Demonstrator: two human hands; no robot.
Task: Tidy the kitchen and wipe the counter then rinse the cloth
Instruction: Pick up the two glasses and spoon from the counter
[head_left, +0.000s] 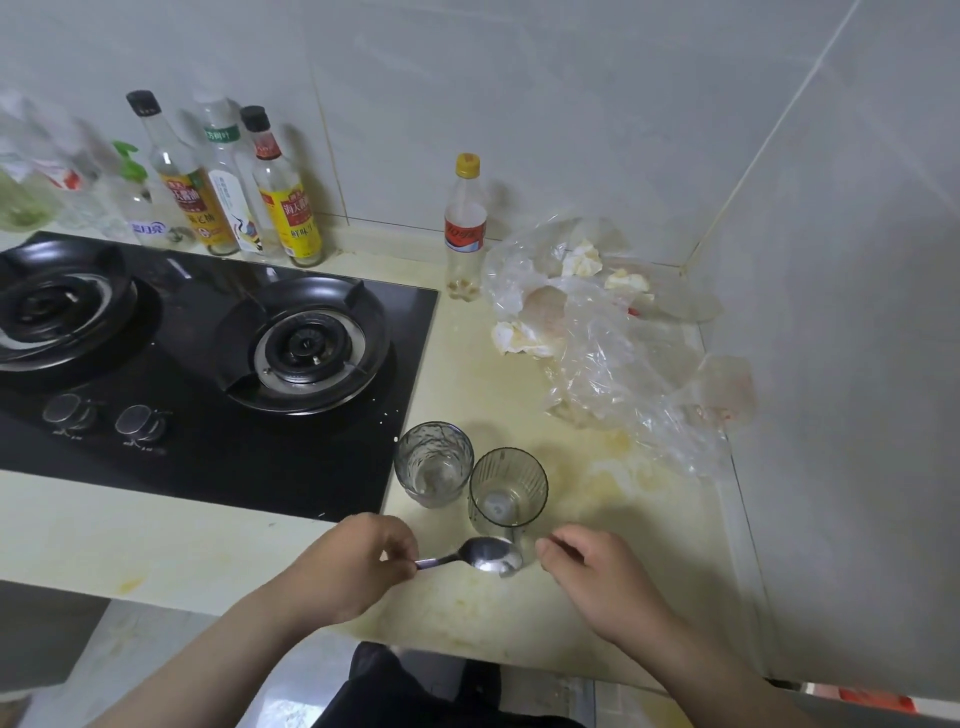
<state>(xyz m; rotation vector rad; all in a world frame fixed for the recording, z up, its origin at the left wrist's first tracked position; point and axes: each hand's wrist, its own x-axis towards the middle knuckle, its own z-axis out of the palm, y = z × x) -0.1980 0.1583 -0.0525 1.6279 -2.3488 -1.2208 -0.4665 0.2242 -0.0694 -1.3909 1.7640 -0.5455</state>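
2 hands, 1 spoon and 2 glasses are counted at the front of the stained counter. The spoon is pinched by its handle in the curled fingers of the left hand, bowl up, just in front of the darker glass. The right hand is held just right of the bowl, apart from it, fingers loosely curled with nothing gripped. The clear glass is stood upright beside the darker one; only whitish residue is seen in each. Crumpled tissues are held in 1 plastic bag. 1 nearly empty soda bottle is stood beside it. 2 burners are counted on the stove.
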